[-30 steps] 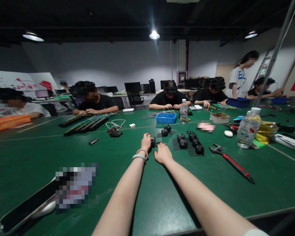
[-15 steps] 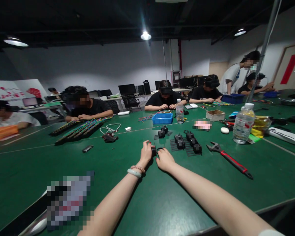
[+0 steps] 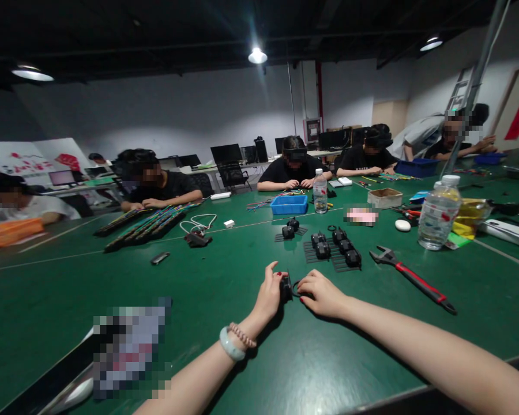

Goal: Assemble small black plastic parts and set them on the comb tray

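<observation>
On the green table (image 3: 199,300) my left hand (image 3: 270,297) is closed round a small black plastic part (image 3: 286,286). My right hand (image 3: 322,294) lies just right of it, fingers curled on a thin black ring (image 3: 296,286) that touches the part. Beyond my hands, several similar black parts (image 3: 337,249) sit in rows on black ribbed strips, with two more (image 3: 290,228) farther back.
A red-handled adjustable wrench (image 3: 413,278) lies to the right, a water bottle (image 3: 439,213) and yellow bag behind it. A blue tray (image 3: 289,204), a second bottle (image 3: 320,195) and a cable (image 3: 199,225) stand farther off. Several people work along the far edge.
Both hands have drawn back toward me along the table, keeping the black part and ring between them. The standing person at the far right has bent down.
</observation>
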`<act>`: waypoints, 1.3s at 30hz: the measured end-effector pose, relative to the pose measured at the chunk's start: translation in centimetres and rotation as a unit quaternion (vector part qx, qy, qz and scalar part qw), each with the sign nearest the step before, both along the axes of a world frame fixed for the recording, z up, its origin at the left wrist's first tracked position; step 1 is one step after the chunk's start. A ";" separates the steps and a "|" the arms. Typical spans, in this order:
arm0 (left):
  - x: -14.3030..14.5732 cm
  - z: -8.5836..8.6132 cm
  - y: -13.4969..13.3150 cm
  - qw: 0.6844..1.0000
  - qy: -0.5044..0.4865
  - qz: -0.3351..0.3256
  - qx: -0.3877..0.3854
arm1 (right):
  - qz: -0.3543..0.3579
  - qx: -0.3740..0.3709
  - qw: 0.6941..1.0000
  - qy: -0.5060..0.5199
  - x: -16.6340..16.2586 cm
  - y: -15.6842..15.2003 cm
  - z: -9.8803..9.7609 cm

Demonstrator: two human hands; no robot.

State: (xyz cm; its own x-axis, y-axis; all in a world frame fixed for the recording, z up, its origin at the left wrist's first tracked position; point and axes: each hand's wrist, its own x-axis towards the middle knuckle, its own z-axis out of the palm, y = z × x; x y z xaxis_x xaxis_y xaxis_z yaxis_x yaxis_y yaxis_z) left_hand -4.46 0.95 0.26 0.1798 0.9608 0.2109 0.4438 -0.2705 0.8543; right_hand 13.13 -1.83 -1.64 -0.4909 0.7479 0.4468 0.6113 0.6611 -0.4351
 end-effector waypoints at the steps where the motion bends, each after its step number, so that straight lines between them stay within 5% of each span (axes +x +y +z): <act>1: 0.1 0.0 -0.5 1.000 -0.003 -0.007 -0.004 | 0.012 -0.001 1.000 0.007 0.5 -0.2 0.0; 14: 0.9 0.4 -3.5 0.995 -0.016 -0.090 -0.035 | 0.076 -0.025 0.997 0.006 2.6 -1.2 0.7; 39: 1.0 0.4 -3.3 0.984 0.049 -0.160 0.061 | 0.017 -0.026 0.999 -0.039 3.7 -0.8 1.5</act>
